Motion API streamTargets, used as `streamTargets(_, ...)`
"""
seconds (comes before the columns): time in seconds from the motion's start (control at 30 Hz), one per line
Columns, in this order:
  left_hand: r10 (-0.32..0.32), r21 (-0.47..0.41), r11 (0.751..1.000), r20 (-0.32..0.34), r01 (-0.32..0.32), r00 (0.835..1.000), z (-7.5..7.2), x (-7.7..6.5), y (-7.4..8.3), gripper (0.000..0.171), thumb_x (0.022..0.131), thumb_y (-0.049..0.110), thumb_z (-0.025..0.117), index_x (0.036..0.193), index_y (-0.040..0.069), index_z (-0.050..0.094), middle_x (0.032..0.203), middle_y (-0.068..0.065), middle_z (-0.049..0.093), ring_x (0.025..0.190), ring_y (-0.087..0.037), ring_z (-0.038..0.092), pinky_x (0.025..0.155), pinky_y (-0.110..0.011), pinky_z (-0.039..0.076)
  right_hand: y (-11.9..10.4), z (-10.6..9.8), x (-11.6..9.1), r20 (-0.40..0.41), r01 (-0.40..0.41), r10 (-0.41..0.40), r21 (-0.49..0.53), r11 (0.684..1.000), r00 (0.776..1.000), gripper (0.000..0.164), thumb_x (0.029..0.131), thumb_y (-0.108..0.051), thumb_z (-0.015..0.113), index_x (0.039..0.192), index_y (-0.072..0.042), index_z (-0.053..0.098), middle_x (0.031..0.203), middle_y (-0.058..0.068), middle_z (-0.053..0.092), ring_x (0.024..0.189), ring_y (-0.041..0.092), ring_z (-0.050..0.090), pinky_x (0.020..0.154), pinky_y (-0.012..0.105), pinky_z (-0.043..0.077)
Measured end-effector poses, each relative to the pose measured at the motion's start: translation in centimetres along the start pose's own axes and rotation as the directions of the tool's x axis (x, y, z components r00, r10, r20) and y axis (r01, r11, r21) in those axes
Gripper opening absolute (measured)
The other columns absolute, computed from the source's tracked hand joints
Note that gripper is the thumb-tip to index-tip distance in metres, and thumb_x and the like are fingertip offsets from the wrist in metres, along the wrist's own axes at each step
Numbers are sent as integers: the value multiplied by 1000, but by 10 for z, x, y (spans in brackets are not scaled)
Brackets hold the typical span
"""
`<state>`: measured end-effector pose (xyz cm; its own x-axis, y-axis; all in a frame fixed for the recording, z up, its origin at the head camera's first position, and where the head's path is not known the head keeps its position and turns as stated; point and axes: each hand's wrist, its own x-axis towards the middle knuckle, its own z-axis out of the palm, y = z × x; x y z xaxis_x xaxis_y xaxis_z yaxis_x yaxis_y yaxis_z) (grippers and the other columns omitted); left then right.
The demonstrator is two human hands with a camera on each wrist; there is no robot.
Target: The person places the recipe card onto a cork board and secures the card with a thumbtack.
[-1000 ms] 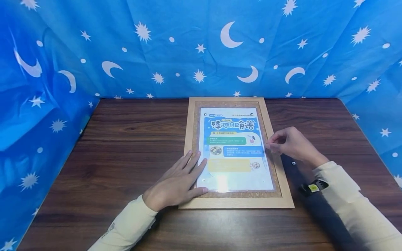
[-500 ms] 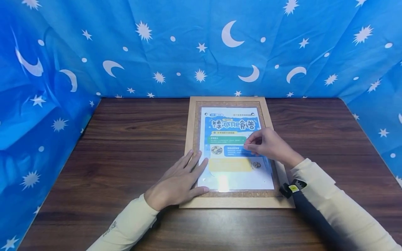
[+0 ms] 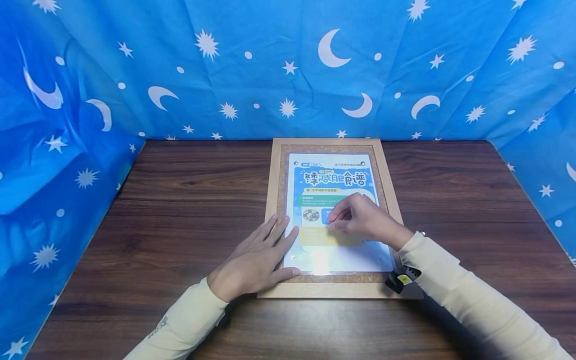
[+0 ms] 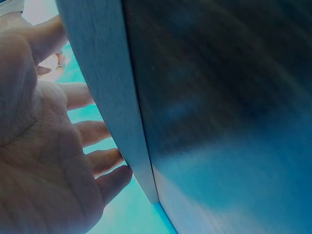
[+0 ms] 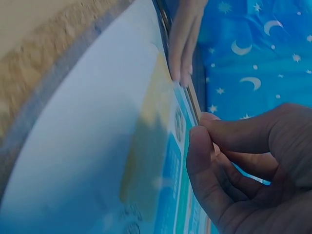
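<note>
A printed sheet (image 3: 342, 257) with blue, green and yellow panels lies on a wood-framed cork board (image 3: 339, 290). Silver thumbtack heads (image 3: 296, 163) sit at its two top corners. My left hand (image 3: 254, 260) rests spread over the board's left edge, fingertips on the sheet; in the left wrist view its fingers reach over the frame's side. Above the middle of the sheet is my right hand (image 3: 362, 220), its thumb and forefinger (image 5: 200, 151) pinched together. What they hold is tiny and hidden by the fingertips; it is probably a thumbtack.
The board lies on a dark wooden table (image 3: 180, 200), close to the blue star-and-moon cloth (image 3: 270, 65) behind. A small silver item (image 3: 422, 233) shows beside the right sleeve, just off the board. Glare falls on the sheet's lower part.
My right hand has moved left and slightly toward me, from the board's right edge to above the sheet's middle, still pinching. The left hand has stayed put.
</note>
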<state>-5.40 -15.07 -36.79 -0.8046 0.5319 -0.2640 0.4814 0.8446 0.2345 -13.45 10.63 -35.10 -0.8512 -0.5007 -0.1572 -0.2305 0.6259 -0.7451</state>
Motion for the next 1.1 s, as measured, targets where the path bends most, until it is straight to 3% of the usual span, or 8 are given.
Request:
streamTargets(0.33,-10,3,1000,-1,10,1000,0,-3,-1,84,100,65,44,162,14,23,168,-16,9,154,-36,1,124,-49,9,-10,18,1,57,114,-114,-6,993,992,5,87,-4,79,83,-5,79,73,-2,71,62,10,56,57,25,48)
streamTargets(0.6,-20,2,1000,3,20,1000,1,-4,-1,85,100,65,43,163,14,19,169,-15,6,155,-34,-2,124,-48,7,-18,31,4,121,122,-121,-5,993,985,10,91,-12,77,82,-9,78,68,-5,68,55,8,52,50,23,43)
streamTargets(0.87,-15,-23,1000,2,15,1000,1,-9,-5,87,100,65,45,163,12,19,169,-13,8,155,-35,-1,124,-50,7,-22,39,7,129,143,-139,-23,990,982,18,91,-19,77,75,-14,71,63,-6,61,53,8,52,49,23,43)
streamTargets(1.1,-16,-12,1000,6,16,1000,1,-12,-8,85,100,63,45,162,11,21,169,-12,8,154,-36,-1,124,-51,7,-25,43,9,151,169,-173,42,985,973,21,90,-12,73,70,-13,68,61,-5,58,54,8,51,52,23,43)
